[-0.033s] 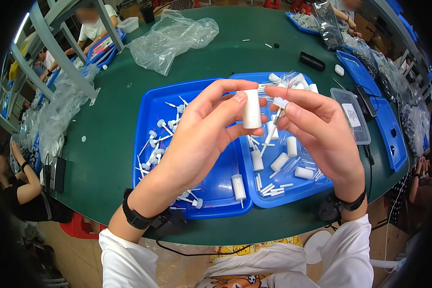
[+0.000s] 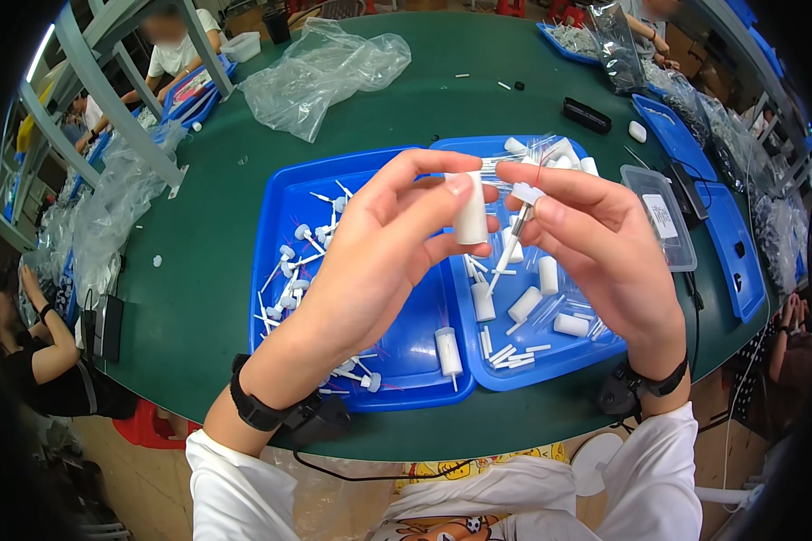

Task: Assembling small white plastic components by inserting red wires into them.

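Observation:
My left hand (image 2: 406, 212) pinches a white cylinder (image 2: 471, 216) upright between thumb and fingers, above the gap between two blue trays. Just to its right, my right hand (image 2: 586, 216) grips a thin white rod with a translucent cap (image 2: 525, 193) by the cap end. Its rod slants down to the left, and a fine red wire rises by the fingers. Cylinder and rod are apart. Below, the left blue tray (image 2: 397, 352) holds several capped rods (image 2: 298, 287) and an upright cylinder with a rod in it (image 2: 448, 352). White cylinders (image 2: 525, 305) and short rods (image 2: 512, 355) lie in the right tray (image 2: 550, 362).
A crumpled clear plastic bag (image 2: 325, 77) lies on the green table (image 2: 207, 225) at the far left. To the right are a clear lidded box (image 2: 659, 216), a black case (image 2: 587, 115) and more blue trays (image 2: 731, 252). Other people sit around the table.
The cylinder in my left hand has shifted very slightly left and down. In my right hand, the cap has turned a little, so more of its round edge shows.

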`<action>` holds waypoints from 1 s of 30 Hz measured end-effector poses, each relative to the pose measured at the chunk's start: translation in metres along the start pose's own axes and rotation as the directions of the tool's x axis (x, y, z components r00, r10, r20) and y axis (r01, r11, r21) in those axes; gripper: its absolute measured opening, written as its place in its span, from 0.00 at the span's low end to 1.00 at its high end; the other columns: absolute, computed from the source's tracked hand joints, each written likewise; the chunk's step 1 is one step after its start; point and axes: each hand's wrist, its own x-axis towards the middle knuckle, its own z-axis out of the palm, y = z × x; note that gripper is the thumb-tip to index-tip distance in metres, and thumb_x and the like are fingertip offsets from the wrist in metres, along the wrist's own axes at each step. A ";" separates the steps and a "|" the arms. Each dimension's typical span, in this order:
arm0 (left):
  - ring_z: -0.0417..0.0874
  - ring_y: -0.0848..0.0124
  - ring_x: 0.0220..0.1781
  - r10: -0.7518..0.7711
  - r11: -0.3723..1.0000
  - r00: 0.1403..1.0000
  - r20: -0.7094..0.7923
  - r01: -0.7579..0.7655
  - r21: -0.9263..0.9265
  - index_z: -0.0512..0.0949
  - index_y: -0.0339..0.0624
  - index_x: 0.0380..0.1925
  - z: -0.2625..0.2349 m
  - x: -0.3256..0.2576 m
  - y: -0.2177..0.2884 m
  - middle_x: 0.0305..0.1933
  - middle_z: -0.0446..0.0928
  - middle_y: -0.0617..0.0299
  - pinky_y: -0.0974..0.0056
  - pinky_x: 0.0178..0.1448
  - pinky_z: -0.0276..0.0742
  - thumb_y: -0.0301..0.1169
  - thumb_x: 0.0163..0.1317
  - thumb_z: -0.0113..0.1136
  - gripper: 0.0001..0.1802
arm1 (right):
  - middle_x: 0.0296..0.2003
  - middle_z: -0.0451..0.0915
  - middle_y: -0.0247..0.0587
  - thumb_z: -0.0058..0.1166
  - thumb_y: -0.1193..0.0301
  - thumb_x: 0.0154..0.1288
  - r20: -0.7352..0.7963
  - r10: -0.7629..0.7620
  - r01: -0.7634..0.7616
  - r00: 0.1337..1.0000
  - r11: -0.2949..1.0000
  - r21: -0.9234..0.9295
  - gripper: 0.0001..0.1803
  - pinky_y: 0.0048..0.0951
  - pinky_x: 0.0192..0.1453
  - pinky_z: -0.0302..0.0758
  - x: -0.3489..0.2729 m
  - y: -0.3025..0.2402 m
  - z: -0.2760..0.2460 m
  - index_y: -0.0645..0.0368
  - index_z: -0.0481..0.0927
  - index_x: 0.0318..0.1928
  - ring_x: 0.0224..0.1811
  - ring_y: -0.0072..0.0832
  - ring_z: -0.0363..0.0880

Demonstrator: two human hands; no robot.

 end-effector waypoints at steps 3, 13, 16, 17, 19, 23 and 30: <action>0.78 0.69 0.45 0.012 0.990 0.999 -0.049 -0.005 0.144 0.68 0.37 0.50 0.000 -0.001 0.001 0.47 0.75 0.54 0.67 0.44 0.76 0.33 0.64 0.53 0.17 | 0.52 0.74 0.45 0.52 0.74 0.63 0.040 -0.017 0.016 0.999 1.000 0.009 0.19 0.23 0.47 0.71 0.000 0.002 0.000 0.69 0.72 0.53 0.39 0.19 0.73; 0.80 0.67 0.45 -0.042 0.995 0.999 0.034 0.039 0.089 0.66 0.37 0.46 0.000 0.000 -0.003 0.43 0.77 0.50 0.61 0.42 0.82 0.31 0.63 0.55 0.15 | 0.49 0.76 0.45 0.54 0.74 0.62 0.106 -0.324 0.341 0.940 0.901 -0.267 0.17 0.26 0.49 0.71 0.002 0.010 -0.003 0.64 0.75 0.52 0.47 0.26 0.75; 0.81 0.65 0.45 -0.016 0.993 0.999 0.045 0.011 0.113 0.66 0.37 0.45 0.000 -0.001 -0.002 0.44 0.77 0.49 0.57 0.45 0.82 0.30 0.63 0.54 0.14 | 0.47 0.78 0.43 0.55 0.75 0.60 0.167 -0.332 0.372 0.928 0.833 -0.410 0.17 0.26 0.48 0.71 0.001 0.010 -0.004 0.64 0.76 0.50 0.47 0.26 0.74; 0.81 0.65 0.45 -0.005 0.991 0.999 0.041 -0.001 0.136 0.66 0.37 0.46 0.000 -0.001 -0.001 0.45 0.77 0.48 0.56 0.47 0.82 0.30 0.64 0.53 0.13 | 0.47 0.78 0.43 0.55 0.75 0.60 0.168 -0.332 0.372 0.928 0.833 -0.410 0.17 0.26 0.48 0.71 0.001 0.009 -0.005 0.64 0.76 0.50 0.47 0.26 0.74; 0.81 0.64 0.45 -0.010 0.991 0.999 0.039 0.005 0.136 0.66 0.37 0.46 0.000 -0.001 0.000 0.45 0.77 0.48 0.55 0.48 0.82 0.30 0.64 0.53 0.13 | 0.45 0.79 0.42 0.55 0.75 0.59 0.189 -0.401 0.432 0.896 0.695 -0.575 0.16 0.22 0.44 0.69 0.002 0.007 -0.005 0.63 0.78 0.48 0.43 0.23 0.73; 0.81 0.64 0.46 -0.041 0.992 0.998 0.048 0.035 0.121 0.66 0.35 0.46 0.000 -0.002 0.003 0.47 0.76 0.48 0.55 0.48 0.82 0.30 0.65 0.51 0.13 | 0.44 0.79 0.40 0.57 0.76 0.57 0.189 -0.439 0.455 0.878 0.643 -0.617 0.15 0.20 0.40 0.67 0.003 0.007 -0.004 0.62 0.79 0.47 0.37 0.20 0.70; 0.79 0.64 0.49 -0.019 0.997 0.994 0.108 0.010 0.081 0.65 0.33 0.47 0.007 -0.008 -0.002 0.49 0.74 0.47 0.54 0.50 0.81 0.27 0.66 0.48 0.13 | 0.36 0.78 0.38 0.61 0.78 0.50 0.182 -0.581 0.532 0.793 0.516 -0.671 0.16 0.19 0.33 0.64 0.003 0.018 0.002 0.61 0.80 0.43 0.32 0.20 0.68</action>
